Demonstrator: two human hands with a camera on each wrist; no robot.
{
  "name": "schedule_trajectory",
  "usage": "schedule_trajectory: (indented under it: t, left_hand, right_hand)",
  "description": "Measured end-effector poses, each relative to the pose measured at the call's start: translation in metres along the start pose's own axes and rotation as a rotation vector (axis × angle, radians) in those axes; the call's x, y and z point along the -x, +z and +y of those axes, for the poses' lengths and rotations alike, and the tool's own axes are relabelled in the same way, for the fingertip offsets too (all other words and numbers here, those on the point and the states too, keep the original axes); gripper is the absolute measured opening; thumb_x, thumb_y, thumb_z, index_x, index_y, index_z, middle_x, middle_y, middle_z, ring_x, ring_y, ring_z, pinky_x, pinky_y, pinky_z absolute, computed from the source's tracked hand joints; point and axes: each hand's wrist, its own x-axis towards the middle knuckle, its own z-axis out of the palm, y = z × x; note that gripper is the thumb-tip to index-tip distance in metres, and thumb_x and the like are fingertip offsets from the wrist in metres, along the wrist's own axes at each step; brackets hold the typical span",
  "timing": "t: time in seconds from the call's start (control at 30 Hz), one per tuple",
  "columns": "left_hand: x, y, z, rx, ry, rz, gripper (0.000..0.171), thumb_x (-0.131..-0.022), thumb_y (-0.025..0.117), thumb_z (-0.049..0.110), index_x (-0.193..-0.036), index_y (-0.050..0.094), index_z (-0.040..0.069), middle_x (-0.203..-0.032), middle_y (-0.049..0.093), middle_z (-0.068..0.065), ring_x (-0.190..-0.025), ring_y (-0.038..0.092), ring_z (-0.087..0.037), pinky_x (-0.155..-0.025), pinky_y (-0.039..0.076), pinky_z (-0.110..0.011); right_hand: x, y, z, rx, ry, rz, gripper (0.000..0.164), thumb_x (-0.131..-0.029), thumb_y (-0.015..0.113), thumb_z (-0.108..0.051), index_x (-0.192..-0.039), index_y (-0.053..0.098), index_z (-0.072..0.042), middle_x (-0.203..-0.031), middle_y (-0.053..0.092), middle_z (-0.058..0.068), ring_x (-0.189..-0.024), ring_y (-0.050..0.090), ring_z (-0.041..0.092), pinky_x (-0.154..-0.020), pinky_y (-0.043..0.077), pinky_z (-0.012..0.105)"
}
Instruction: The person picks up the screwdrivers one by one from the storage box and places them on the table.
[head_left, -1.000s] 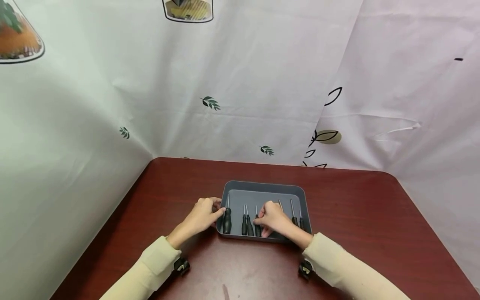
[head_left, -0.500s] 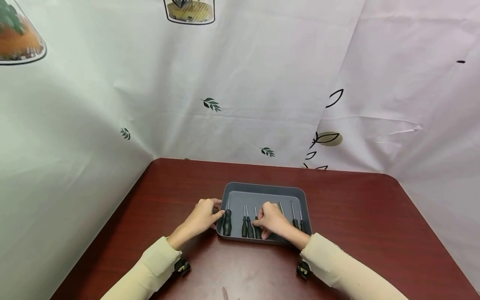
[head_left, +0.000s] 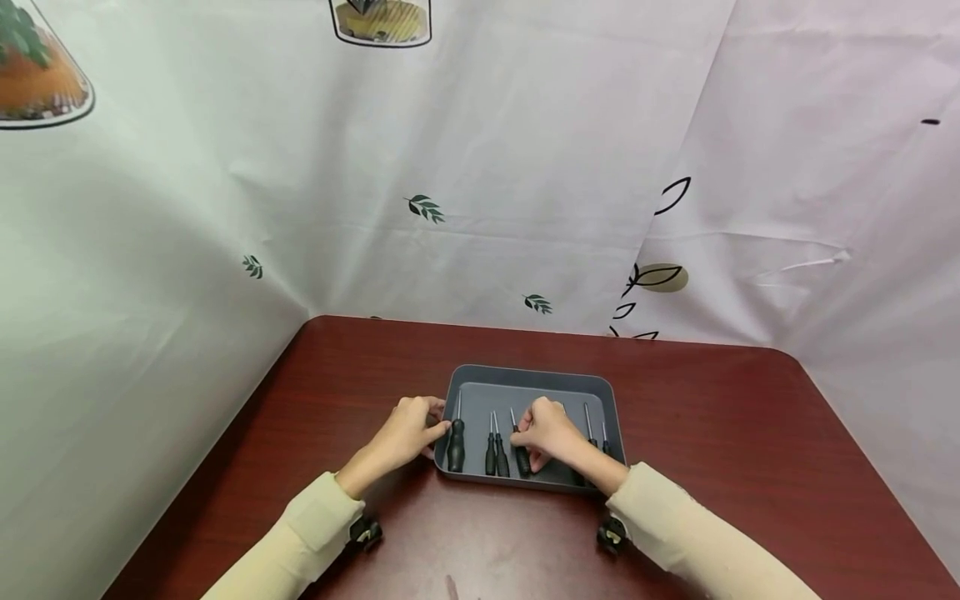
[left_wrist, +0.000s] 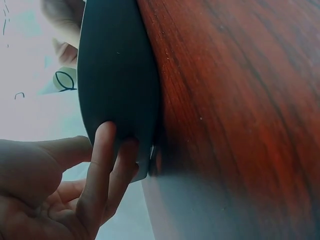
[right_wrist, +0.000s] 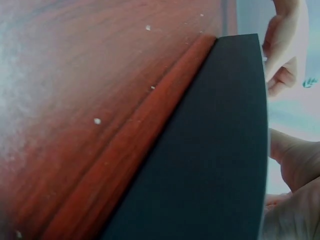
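Note:
A dark grey tray [head_left: 517,393] holds several black-handled screwdrivers. My left hand [head_left: 408,429] grips its left end; in the left wrist view two fingertips [left_wrist: 104,131] press the outer wall [left_wrist: 117,75], with the thumb over the rim. My right hand [head_left: 551,431] is inside the tray, finger and thumb pinching a screwdriver [head_left: 522,461] by the upper handle. That screwdriver lies slightly slanted, shaft pointing away. Left of it are two side-by-side screwdrivers [head_left: 502,458], and a thicker one [head_left: 456,454] lies by the left wall. In the right wrist view the tray wall [right_wrist: 215,145] hides the fingertips.
Further screwdrivers [head_left: 588,421] lie at the tray's right end, partly behind my right hand and wrist. The tray rests on a reddish-brown table [head_left: 712,417]. A white printed sheet [head_left: 487,250] hangs behind the table, and more sheeting covers both sides.
The handle of the pinched screwdriver has swung slightly right, away from the pair, so it now slants. My right hand moved a little right with it. The left hand keeps its grip.

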Motion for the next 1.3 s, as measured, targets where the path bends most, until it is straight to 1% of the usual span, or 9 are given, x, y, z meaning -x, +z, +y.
schedule_trajectory:
  t: [0.13, 0.27, 0.5, 0.7, 0.93, 1.1, 1.3]
  left_hand:
    - [0.001, 0.000, 0.000, 0.018, -0.009, -0.006, 0.035, -0.091, 0.070, 0.000, -0.122, 0.062, -0.014, -0.101, 0.071, -0.020, -0.055, 0.066, -0.013, -0.041, 0.055, -0.023]
    - [0.002, -0.001, -0.002, 0.030, -0.006, -0.013, 0.036, -0.091, 0.069, -0.001, -0.123, 0.061, -0.014, -0.102, 0.070, -0.022, -0.053, 0.065, -0.014, -0.041, 0.055, -0.024]
    - [0.005, -0.002, -0.004, 0.040, -0.015, -0.010, 0.036, -0.091, 0.070, -0.002, -0.124, 0.061, -0.014, -0.102, 0.070, -0.021, -0.054, 0.065, -0.014, -0.042, 0.055, -0.024]
    - [0.004, -0.002, -0.003, 0.039, 0.001, -0.014, 0.036, -0.091, 0.069, -0.001, -0.123, 0.061, -0.014, -0.103, 0.069, -0.023, -0.051, 0.065, -0.014, -0.042, 0.055, -0.024]
    - [0.005, -0.001, -0.004, 0.026, -0.011, -0.012, 0.036, -0.091, 0.070, -0.001, -0.124, 0.061, -0.013, -0.103, 0.069, -0.022, -0.049, 0.063, -0.013, -0.041, 0.055, -0.024]
    - [0.004, 0.000, -0.003, 0.030, -0.007, -0.024, 0.036, -0.092, 0.069, -0.001, -0.124, 0.060, -0.014, -0.105, 0.069, -0.023, -0.050, 0.064, -0.013, -0.042, 0.055, -0.023]
    - [0.001, 0.000, -0.002, 0.012, 0.002, -0.023, 0.036, -0.092, 0.069, -0.001, -0.124, 0.060, -0.014, -0.105, 0.069, -0.023, -0.048, 0.064, -0.012, -0.042, 0.055, -0.023]
  right_hand:
    - [0.000, -0.003, -0.001, -0.091, 0.032, -0.008, 0.008, -0.083, 0.070, 0.004, -0.080, 0.063, 0.004, -0.052, 0.061, 0.012, -0.037, 0.059, 0.017, -0.039, 0.057, 0.035]
    - [0.000, -0.006, -0.001, -0.172, 0.056, -0.017, 0.007, -0.085, 0.069, 0.005, -0.085, 0.062, 0.006, -0.056, 0.062, 0.011, -0.038, 0.058, 0.014, -0.040, 0.057, 0.035]
    - [0.001, -0.020, -0.003, -0.234, 0.056, -0.059, 0.009, -0.088, 0.068, 0.004, -0.089, 0.061, 0.009, -0.060, 0.063, 0.011, -0.041, 0.059, 0.013, -0.043, 0.059, 0.036]
    - [0.008, -0.036, -0.001, -0.241, 0.048, -0.075, 0.010, -0.089, 0.068, 0.003, -0.089, 0.061, 0.009, -0.059, 0.061, 0.009, -0.041, 0.059, 0.013, -0.045, 0.060, 0.036]
    - [0.016, -0.054, 0.003, -0.213, 0.022, -0.057, 0.013, -0.090, 0.070, -0.001, -0.091, 0.062, 0.009, -0.060, 0.062, 0.008, -0.043, 0.059, 0.013, -0.048, 0.061, 0.042]
    - [0.020, -0.064, 0.005, -0.221, 0.045, -0.033, 0.013, -0.090, 0.070, 0.000, -0.090, 0.062, 0.010, -0.060, 0.062, 0.008, -0.043, 0.059, 0.014, -0.048, 0.061, 0.040]
    - [0.022, -0.076, 0.009, -0.226, 0.037, -0.014, 0.013, -0.089, 0.069, 0.001, -0.091, 0.062, 0.012, -0.060, 0.062, 0.007, -0.044, 0.059, 0.013, -0.046, 0.060, 0.037]
